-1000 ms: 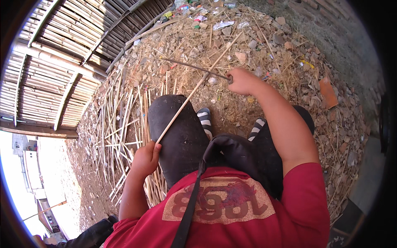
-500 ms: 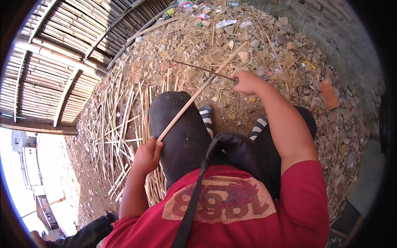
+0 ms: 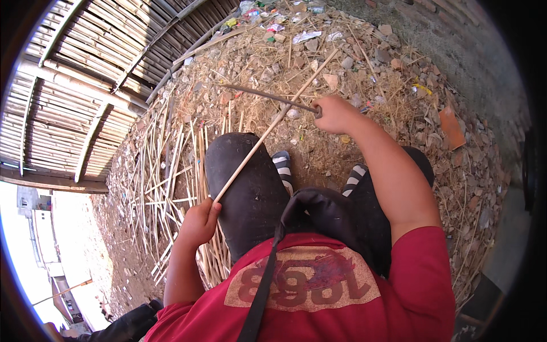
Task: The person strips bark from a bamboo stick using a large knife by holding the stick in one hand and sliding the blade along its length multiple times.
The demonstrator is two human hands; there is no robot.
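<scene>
My left hand (image 3: 200, 222) is closed around the near end of a long, pale bamboo strip (image 3: 250, 153), beside my left knee. The strip slants up and away to the right, passing over my dark trouser leg, and its far end hangs above the rubble. In my right hand (image 3: 337, 115) is the handle of a long, narrow, dark-bladed knife (image 3: 259, 94). Its blade points left and crosses the strip towards the far end. Whether the edge bites into the strip cannot be made out.
Many split bamboo strips (image 3: 171, 165) lie heaped at my left. Stones, straw and litter cover the ground (image 3: 319, 142), with an orange brick-like piece (image 3: 452, 129) at right. A bamboo slat wall (image 3: 74, 85) stands left, a rough wall (image 3: 478, 62) right. Someone's dark-clothed leg (image 3: 128, 325) shows lower left.
My right hand has shifted slightly left with the knife, whose blade now shows broader. The bamboo strip looks thinner, its far end a little farther left and up. My left hand has moved slightly lower-left.
</scene>
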